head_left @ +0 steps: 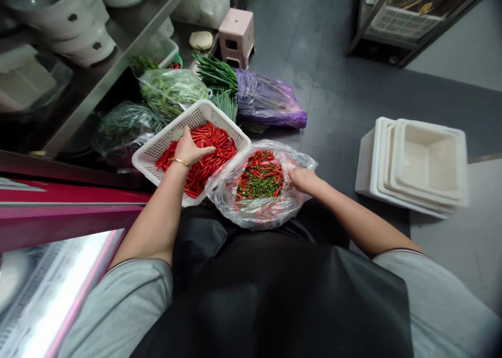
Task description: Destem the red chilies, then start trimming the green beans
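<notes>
My left hand (190,148), a gold bangle at its wrist, is over a white perforated basket (151,157) and touches the heap of red chillies (214,143) in it. Its thumb is spread away from the fingers, which partly hide from me. To the right, a clear plastic bag (270,217) gapes beside the basket, its edge overlapping the basket's near right side. Red chillies with green stems (261,177) lie inside the bag. My right hand (304,180) grips the bag's right rim, fingers closed on the plastic.
Beyond the basket lie bagged green vegetables (172,89) and long green stalks in a purple bag (270,99). A pink stool (237,36) stands farther back. Nested white baskets (427,159) sit on the floor at right. A metal shelf (117,60) runs along the left.
</notes>
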Motion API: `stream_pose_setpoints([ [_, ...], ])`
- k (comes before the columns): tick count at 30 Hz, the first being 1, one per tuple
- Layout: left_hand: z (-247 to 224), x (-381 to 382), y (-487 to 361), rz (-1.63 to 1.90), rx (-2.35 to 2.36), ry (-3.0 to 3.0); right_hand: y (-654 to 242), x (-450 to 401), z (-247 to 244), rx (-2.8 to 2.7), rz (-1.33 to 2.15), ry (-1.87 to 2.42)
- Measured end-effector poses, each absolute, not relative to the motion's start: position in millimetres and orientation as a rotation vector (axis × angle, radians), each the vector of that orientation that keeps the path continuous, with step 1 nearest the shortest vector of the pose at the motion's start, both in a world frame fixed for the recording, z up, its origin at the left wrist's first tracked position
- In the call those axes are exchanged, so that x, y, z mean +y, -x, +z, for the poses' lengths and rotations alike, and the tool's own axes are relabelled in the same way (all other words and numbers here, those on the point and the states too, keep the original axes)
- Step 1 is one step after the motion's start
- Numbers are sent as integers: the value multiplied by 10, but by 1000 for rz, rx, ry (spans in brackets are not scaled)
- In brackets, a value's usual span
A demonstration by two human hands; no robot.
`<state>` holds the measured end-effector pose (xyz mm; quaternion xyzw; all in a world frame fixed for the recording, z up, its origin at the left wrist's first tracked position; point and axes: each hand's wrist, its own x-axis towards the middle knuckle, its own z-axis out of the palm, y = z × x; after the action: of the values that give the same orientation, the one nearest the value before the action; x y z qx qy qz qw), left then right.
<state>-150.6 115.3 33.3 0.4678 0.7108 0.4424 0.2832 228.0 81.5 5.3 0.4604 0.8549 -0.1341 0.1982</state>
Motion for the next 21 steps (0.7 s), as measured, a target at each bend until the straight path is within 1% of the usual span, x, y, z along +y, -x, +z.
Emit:
stream_pose_setpoints([
  [2, 353, 1030, 1341, 1117, 1935, -1396, -2374, 778, 33, 2347, -360, -1348],
  [4, 327, 741, 902, 1095, 1753, -1536, -2312, 792, -37, 2429, -381, -1379],
  [5, 289, 556, 628, 1011, 1593, -1583, -2235, 823, -88, 2490, -394, -1372],
  [8, 87, -16, -112, 571, 1194, -1642, -1955, 971, -243, 2549, -408, -1285],
  [10, -68, -284, -376, 354, 958, -1576, -1828, 1041, -292, 2520, -416, -1224],
  [11, -136, -359, -428, 317, 911, -1536, -1795, 1045, -292, 2535, -416, -1203],
  [13, -236, -381, -415, 400, 1020, -1391, -1772, 970, -254, 2646, -400, -1188],
  [15, -298, -280, -331, 616, 1273, -1122, -1768, 797, -196, 2781, -384, -1178],
  [17, -339, -140, -257, 796, 1414, -828, -1753, 587, -158, 2850, -409, -1160],
  [19, -369, -36, -217, 908, 1415, -641, -1736, 420, -160, 2847, -473, -1204],
  [21, -383, 7, -197, 971, 1365, -529, -1745, 346, -193, 2775, -556, -1347],
])
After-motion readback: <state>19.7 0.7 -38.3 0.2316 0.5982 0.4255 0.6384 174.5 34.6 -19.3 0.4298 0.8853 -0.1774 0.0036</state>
